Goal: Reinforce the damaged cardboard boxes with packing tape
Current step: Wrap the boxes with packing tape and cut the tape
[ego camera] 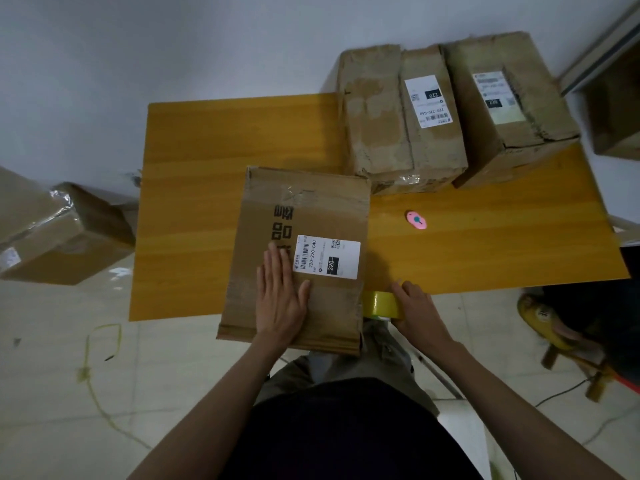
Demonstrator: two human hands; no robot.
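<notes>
Left hand (282, 299) flat with straight fingers on the worn cardboard box (301, 258) overhanging the near edge of the bench (207, 188), right hand (414, 306) curled around the yellow tape roll (379, 304) against the box's right side.

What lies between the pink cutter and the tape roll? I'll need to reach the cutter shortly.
In the head view, only bare table top lies between the pink cutter and the tape roll gripped by the right hand.
</notes>
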